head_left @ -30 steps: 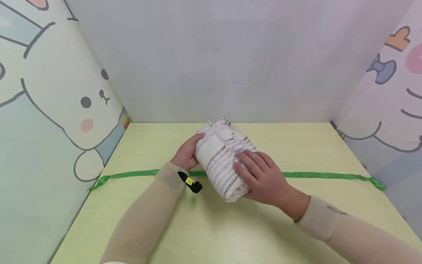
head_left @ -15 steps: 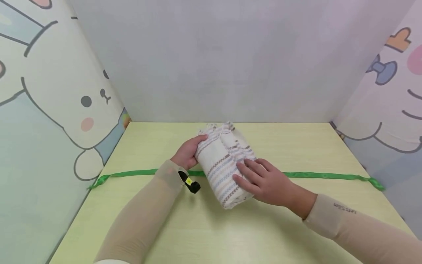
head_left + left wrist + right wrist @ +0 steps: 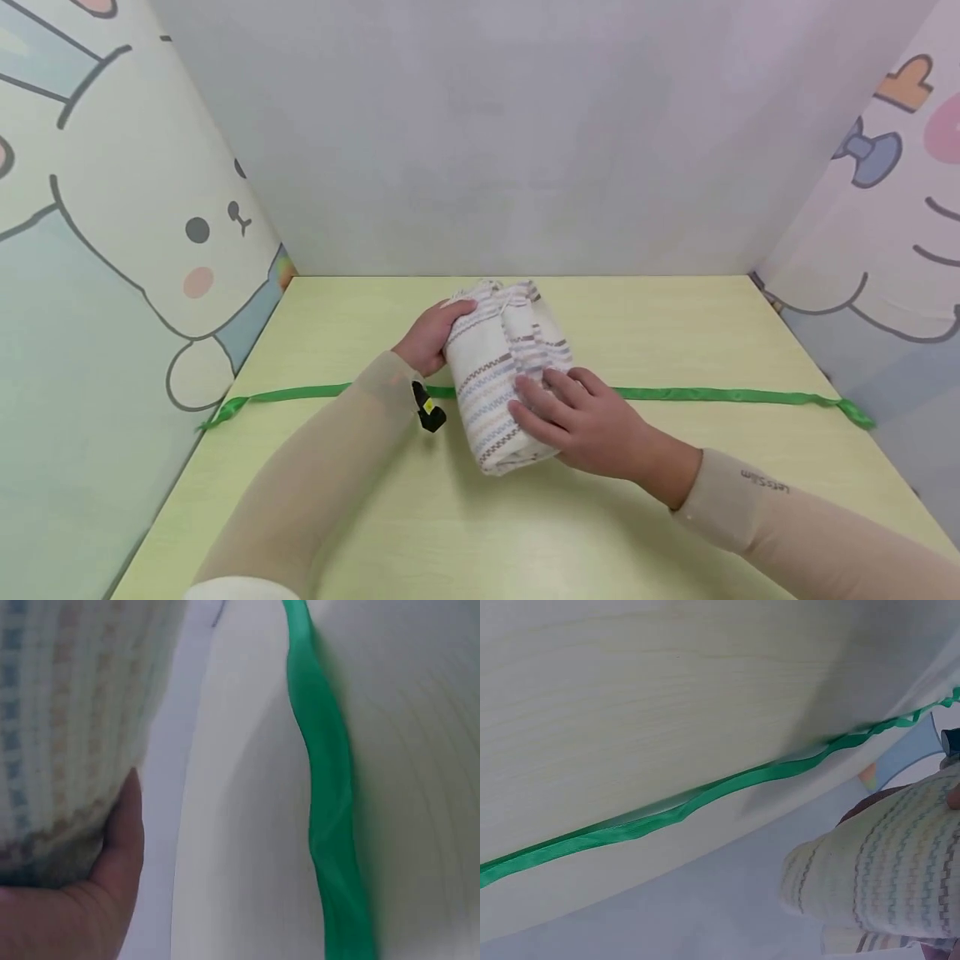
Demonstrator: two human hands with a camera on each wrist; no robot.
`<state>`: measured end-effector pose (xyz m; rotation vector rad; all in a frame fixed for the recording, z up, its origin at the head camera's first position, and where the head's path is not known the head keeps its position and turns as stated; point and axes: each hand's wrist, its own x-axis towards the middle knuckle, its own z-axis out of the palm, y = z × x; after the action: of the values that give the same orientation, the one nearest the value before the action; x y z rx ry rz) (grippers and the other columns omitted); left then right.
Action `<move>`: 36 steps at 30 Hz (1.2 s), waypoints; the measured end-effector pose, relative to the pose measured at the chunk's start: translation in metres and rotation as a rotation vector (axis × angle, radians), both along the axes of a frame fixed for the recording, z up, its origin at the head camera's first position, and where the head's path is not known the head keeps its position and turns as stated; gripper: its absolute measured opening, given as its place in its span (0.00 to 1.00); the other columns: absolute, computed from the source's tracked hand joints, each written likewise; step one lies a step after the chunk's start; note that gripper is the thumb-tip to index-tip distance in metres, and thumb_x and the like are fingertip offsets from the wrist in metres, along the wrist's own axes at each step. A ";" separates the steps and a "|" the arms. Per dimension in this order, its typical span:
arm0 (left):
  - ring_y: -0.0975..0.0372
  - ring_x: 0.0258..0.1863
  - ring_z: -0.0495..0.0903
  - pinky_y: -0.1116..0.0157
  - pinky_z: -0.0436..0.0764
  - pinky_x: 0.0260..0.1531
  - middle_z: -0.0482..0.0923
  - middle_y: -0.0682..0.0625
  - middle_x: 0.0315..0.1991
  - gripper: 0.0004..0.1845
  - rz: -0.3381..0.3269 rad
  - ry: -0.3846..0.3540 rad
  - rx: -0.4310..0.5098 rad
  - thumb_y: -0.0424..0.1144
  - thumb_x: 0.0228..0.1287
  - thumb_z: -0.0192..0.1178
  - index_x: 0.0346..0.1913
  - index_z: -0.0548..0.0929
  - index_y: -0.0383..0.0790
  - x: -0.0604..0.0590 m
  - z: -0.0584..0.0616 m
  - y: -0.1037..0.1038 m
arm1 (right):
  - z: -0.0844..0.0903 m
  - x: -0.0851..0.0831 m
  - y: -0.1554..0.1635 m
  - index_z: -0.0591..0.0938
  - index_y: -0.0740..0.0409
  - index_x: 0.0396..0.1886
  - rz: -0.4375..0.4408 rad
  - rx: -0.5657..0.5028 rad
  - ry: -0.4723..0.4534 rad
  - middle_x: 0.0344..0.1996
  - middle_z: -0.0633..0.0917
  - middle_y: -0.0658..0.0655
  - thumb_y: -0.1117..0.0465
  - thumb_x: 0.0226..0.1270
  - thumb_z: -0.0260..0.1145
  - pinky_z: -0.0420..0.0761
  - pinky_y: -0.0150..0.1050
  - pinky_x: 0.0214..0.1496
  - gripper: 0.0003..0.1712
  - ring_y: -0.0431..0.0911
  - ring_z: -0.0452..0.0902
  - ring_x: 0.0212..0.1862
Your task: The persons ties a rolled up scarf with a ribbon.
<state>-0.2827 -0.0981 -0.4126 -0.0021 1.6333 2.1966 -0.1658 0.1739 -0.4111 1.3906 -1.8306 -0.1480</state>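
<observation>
Clearly, the cloth point(image 3: 491, 375) is held in both hands, a little to the right of the middle of the desk point(image 3: 480, 542). It seems to be lifted, because in the right wrist view it stands apart from the wood, and seen from above it covers a part of the green ribbon point(image 3: 705, 395). The left hand point(image 3: 431, 337) grips the far left edge, with its thumb laid on top. The right hand point(image 3: 600, 425) holds the near right part, its fingers spread over the upper face; its thumb is mostly hidden from me.

I would judge the cloth to be soft and rather light, thick from its many layers, not slippery and not fragile. The risk, I think, is only that loose layers open. Therefore a good hold is at the sides, with thumb and fingers around all layers together, and not at the thin fringe point(image 3: 468, 292).

Its long axis goes from far to near, turned slightly, so that the far end leans to the left and the near end to the right. The fringe is at the far end; the rounded fold point(image 3: 498, 468) faces near. The stripes run across this axis.
</observation>
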 end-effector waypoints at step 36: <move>0.55 0.41 0.86 0.59 0.87 0.40 0.82 0.44 0.54 0.44 -0.039 0.050 -0.367 0.59 0.66 0.68 0.79 0.64 0.46 -0.005 0.005 0.028 | -0.012 0.025 -0.006 0.75 0.54 0.65 -0.106 0.123 -0.128 0.61 0.80 0.61 0.56 0.77 0.54 0.81 0.48 0.37 0.21 0.56 0.78 0.49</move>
<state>-0.2880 -0.0703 -0.4071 -0.0185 2.0235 1.8524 -0.1406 0.1678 -0.4227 1.4153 -2.0319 -0.2351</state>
